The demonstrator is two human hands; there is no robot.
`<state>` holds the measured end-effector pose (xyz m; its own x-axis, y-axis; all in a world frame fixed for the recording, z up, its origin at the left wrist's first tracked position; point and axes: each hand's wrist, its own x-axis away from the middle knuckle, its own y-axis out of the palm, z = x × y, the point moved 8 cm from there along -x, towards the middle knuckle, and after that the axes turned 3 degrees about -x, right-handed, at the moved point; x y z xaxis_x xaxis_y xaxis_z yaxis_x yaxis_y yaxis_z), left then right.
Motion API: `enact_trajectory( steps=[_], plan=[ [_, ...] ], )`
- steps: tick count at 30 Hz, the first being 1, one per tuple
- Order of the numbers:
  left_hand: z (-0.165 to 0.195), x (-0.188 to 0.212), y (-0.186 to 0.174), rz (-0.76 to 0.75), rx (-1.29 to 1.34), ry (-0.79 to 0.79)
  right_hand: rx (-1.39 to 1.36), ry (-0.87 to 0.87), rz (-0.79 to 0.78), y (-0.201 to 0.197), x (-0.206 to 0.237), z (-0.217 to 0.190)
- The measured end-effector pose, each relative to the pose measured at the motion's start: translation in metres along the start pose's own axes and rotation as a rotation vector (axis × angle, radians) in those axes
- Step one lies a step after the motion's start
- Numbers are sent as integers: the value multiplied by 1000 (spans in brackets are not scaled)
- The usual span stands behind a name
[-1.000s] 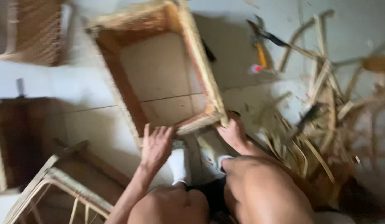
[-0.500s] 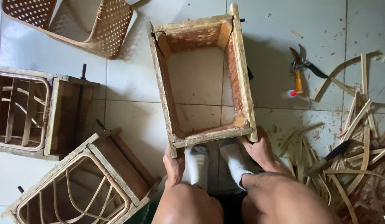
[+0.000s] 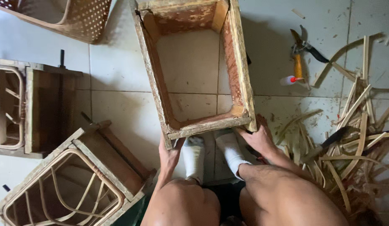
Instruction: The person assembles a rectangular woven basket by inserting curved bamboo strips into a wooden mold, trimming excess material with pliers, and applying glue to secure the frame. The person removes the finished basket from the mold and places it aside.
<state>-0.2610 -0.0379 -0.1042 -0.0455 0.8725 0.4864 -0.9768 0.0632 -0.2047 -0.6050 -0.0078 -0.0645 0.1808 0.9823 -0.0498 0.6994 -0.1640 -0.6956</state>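
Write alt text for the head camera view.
Both hands, left hand and right hand, grip the near corners of an open wooden frame on a tiled floor. White-socked feet sit between; rattan strips lie right.

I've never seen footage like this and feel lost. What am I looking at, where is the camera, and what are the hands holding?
The camera sits on a person's head, looking down at their knees, socked feet and a tiled floor. No machine here, only two bare hands. The left hand and right hand grip the near corners of an open wooden box frame, which is bottomless, so the tiles show through. Around it lie rattan-filled frames, a woven cane piece, a pile of rattan strips and pruning shears beside an orange-handled tool.
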Motion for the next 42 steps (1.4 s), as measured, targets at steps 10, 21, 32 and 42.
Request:
enact_trajectory(
  steps=[10,21,32,42],
  plan=[
    [-15,-22,-30,-207,-18,224,-193,94,-386,-3,-8,18],
    [99,-163,-26,-33,-245,257,129,36,-116,-12,-136,-2],
    [242,-292,1,106,-638,695,-442,416,-201,20,-149,25],
    [256,-313,25,271,-1083,946,78,-26,-119,19,-181,23]
  ],
)
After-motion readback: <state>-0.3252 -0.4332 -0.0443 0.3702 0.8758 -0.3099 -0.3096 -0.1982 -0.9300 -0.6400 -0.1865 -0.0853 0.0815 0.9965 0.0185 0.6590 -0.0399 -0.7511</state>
